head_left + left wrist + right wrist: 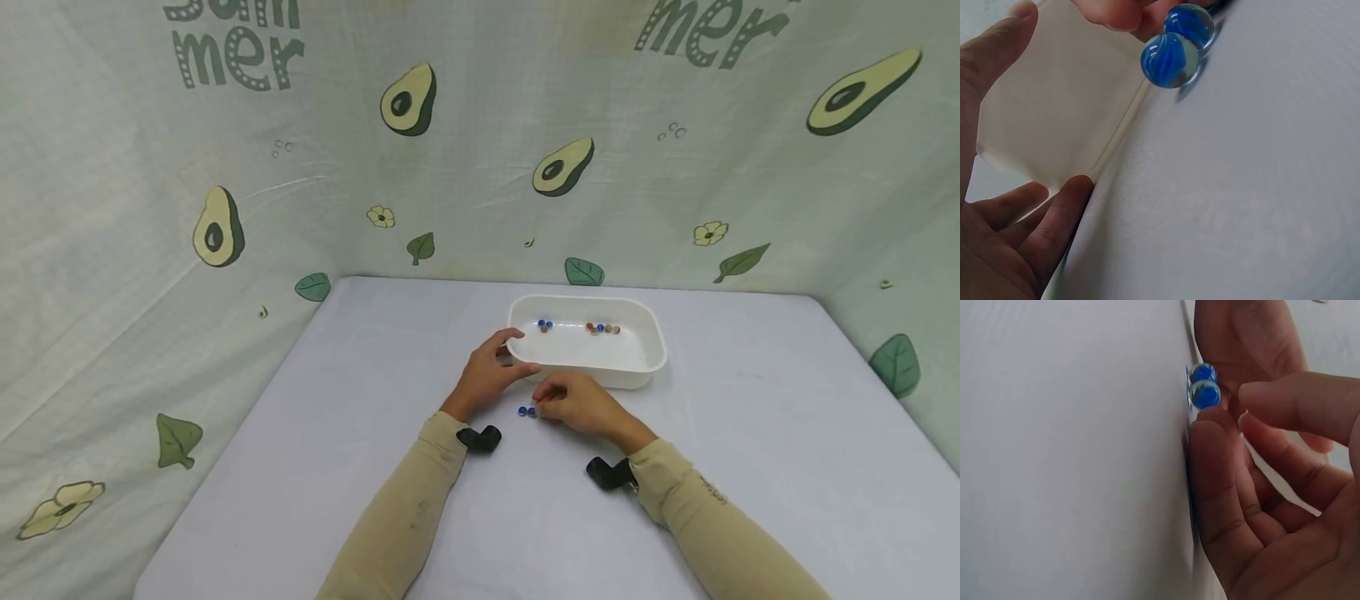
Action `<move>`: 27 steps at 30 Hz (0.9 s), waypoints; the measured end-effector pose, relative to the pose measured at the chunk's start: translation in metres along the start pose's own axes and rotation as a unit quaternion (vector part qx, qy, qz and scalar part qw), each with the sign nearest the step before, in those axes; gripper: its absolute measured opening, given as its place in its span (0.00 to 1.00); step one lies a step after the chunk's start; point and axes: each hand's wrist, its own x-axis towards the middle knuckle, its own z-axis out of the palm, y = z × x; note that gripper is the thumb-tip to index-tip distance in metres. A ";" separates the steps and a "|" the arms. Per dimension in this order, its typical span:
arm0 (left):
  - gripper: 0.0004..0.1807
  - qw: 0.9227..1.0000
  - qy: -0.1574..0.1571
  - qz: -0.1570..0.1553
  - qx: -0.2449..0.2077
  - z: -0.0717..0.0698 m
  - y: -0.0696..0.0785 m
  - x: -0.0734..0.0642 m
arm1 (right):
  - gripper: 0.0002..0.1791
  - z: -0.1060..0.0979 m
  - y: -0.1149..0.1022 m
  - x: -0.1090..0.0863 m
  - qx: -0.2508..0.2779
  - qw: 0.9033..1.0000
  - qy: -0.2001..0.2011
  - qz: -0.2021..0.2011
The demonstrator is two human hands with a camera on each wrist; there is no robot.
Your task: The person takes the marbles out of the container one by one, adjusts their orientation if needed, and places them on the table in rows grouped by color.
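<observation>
Two blue swirled glass marbles (1170,60) lie side by side on the table, just in front of a white plastic tray (585,373). My right hand (581,405) is beside them, fingers partly bent and fingertips close to the nearer marble (1205,395). Nothing shows between its thumb and index finger in the right wrist view. My left hand (486,377) holds the tray's left front corner, thumb along the front wall and fingers at the left end. Inside the tray, two blue marbles and a brownish one (544,326) sit at the left, with several brown and blue marbles (602,328) further right.
A white table (750,467) carries the tray toward its far side. Behind and beside it hangs a pale cloth (480,167) printed with avocados and leaves. Black wrist devices (480,439) are strapped at both sleeves.
</observation>
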 end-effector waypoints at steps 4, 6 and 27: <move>0.38 1.000 0.002 0.001 0.000 0.001 -0.001 0.000 | 0.08 -0.006 -0.001 -0.005 0.014 1.000 -0.005 0.005; 0.38 1.000 0.002 0.002 0.001 0.001 -0.001 0.000 | 0.09 -0.010 -0.002 -0.007 0.020 1.000 -0.010 0.001; 0.37 1.000 0.002 -0.024 0.011 0.001 0.007 -0.002 | 0.17 -0.078 -0.028 -0.007 0.124 0.992 0.021 -0.004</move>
